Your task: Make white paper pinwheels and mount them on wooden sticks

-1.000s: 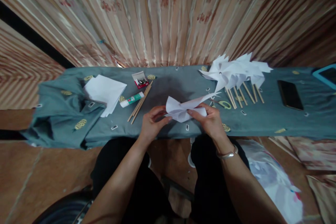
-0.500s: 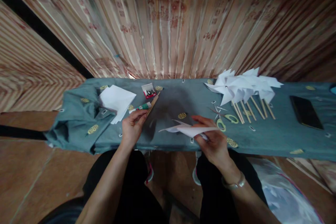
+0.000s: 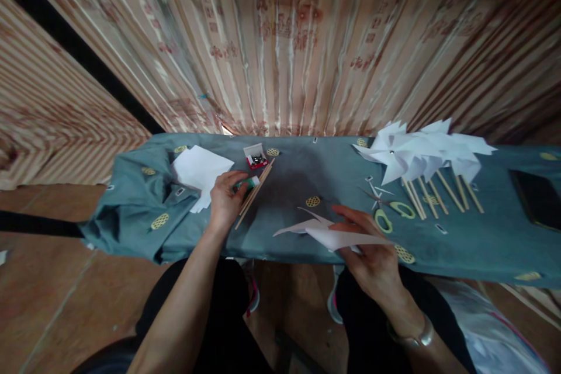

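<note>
In the head view my left hand has its fingers closed round a small green tube with a white end, which looks like glue. Thin wooden sticks lie just right of these fingers. An open red and white box of pushpins sits behind the tube. My right hand pinches a folded white paper pinwheel above the cloth; the paper covers part of the fingers. Scissors with light green handles rest beyond that hand.
White paper sheets are stacked at the left. Several finished pinwheels on sticks lie at the right, and a dark phone is farther right. A grey-green cloth covers the narrow table before a curtain.
My left hand has moved from the wooden sticks to the green tube and closed on it. My right hand still holds the paper pinwheel. The whole view has shifted slightly.
</note>
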A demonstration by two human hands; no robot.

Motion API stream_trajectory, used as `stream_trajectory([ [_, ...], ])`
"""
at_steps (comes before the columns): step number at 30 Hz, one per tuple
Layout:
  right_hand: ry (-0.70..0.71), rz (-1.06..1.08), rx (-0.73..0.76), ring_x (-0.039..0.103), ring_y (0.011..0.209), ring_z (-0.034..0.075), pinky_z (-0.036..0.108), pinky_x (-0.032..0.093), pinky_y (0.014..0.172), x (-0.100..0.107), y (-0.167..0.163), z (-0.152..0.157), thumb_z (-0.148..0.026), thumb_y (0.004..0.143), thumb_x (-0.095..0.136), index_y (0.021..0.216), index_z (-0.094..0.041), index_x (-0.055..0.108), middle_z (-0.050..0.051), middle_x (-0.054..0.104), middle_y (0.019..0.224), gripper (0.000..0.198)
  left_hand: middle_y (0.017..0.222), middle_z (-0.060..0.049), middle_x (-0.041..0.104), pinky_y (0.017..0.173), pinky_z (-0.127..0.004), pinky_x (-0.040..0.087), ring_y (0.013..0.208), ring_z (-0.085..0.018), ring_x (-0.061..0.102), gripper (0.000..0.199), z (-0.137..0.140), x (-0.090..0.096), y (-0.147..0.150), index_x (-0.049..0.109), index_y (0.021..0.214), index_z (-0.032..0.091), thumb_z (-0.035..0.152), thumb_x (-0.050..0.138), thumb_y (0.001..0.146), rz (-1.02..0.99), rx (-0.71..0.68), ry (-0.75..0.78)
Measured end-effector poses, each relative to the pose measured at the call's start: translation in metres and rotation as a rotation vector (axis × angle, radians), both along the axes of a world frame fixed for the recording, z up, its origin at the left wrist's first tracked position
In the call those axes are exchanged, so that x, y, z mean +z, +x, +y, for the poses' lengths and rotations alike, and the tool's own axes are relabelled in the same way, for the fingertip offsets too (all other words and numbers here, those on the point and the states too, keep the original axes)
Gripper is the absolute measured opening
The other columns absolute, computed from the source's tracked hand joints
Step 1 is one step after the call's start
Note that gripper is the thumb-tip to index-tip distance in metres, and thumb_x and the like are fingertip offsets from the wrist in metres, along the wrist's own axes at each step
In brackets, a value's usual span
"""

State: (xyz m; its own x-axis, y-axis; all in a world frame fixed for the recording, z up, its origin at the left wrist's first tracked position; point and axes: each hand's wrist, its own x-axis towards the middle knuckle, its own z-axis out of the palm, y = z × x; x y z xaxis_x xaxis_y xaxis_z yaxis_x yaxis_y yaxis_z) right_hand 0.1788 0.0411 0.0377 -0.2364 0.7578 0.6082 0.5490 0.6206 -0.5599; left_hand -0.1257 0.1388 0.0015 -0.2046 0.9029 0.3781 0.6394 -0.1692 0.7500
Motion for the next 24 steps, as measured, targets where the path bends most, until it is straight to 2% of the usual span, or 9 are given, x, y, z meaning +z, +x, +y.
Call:
stream_trajectory([
  [9, 0.043, -0.056, 0.007, 0.060, 0.112, 0.025, 0.040, 0.053, 0.089, 0.002, -0.002, 0.000, -0.007, 0.090, 0.057, 0.111, -0.019, 0.064, 0.013, 0.064, 0.125, 0.025, 0.107, -0.007, 0.074, 0.098, -0.042, 0.051, 0.105, -0.025, 0.064, 0.021, 0.007, -0.004, -0.007, 0.078, 0.096, 0.021, 0.020, 0.063, 0.080, 0.145, -0.019, -0.043],
  [16, 0.025, -0.045, 0.004, 0.062, 0.111, 0.025, 0.041, 0.054, 0.088, 0.004, -0.004, 0.000, -0.008, 0.089, 0.058, 0.110, -0.019, 0.065, 0.013, 0.065, 0.124, 0.025, 0.107, -0.008, 0.073, 0.093, -0.040, 0.052, 0.104, -0.025, 0.063, 0.021, 0.000, -0.001, -0.010, 0.077, 0.099, 0.021, 0.021, 0.065, 0.082, 0.217, -0.059, -0.029],
  [21, 0.022, -0.045, 0.002, 0.063, 0.111, 0.026, 0.042, 0.055, 0.087, 0.007, -0.005, -0.001, -0.009, 0.089, 0.058, 0.111, -0.020, 0.065, 0.013, 0.066, 0.124, 0.026, 0.093, -0.008, 0.072, 0.085, -0.039, 0.049, 0.091, -0.024, 0.062, 0.016, -0.008, 0.002, -0.002, 0.079, 0.089, 0.021, 0.026, 0.064, 0.089, 0.387, -0.174, 0.021],
  [24, 0.028, -0.047, -0.007, 0.063, 0.109, 0.025, 0.040, 0.055, 0.086, 0.009, -0.007, -0.001, -0.007, 0.088, 0.058, 0.108, -0.020, 0.066, 0.012, 0.066, 0.123, 0.025, 0.092, -0.007, 0.072, 0.083, -0.039, 0.046, 0.091, -0.024, 0.061, 0.014, -0.010, 0.005, 0.004, 0.078, 0.085, 0.021, 0.025, 0.065, 0.088, 0.500, -0.201, -0.012],
])
